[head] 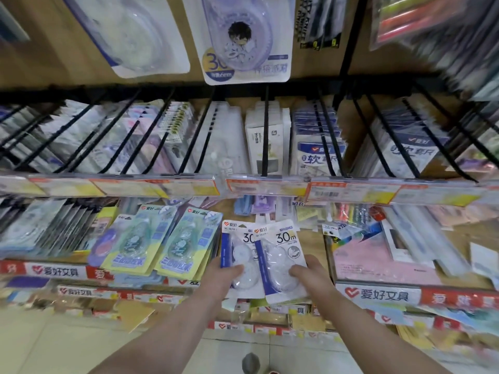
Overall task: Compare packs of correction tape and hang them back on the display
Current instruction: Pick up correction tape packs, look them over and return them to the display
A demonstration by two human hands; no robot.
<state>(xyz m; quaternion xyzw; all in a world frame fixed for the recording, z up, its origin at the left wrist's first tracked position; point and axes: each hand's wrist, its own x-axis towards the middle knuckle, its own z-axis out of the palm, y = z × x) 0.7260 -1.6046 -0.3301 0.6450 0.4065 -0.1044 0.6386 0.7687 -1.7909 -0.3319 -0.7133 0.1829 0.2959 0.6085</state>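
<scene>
I hold two white correction tape packs marked "30m", each with a blue stripe and a clear blister. My left hand (220, 276) grips the left pack (237, 249) at its lower edge, thumb across the front. My right hand (313, 273) grips the right pack (282, 263) the same way. The right pack overlaps the left one's right side. Both packs are held upright in front of the lower row of the display.
Black peg hooks (266, 136) jut out above, loaded with hanging stationery packs, with a strip of price labels (267, 186) along their tips. Green-and-yellow correction tape packs (183, 244) hang just left of my hands. A pink pack (378, 260) lies to the right. Pale floor below.
</scene>
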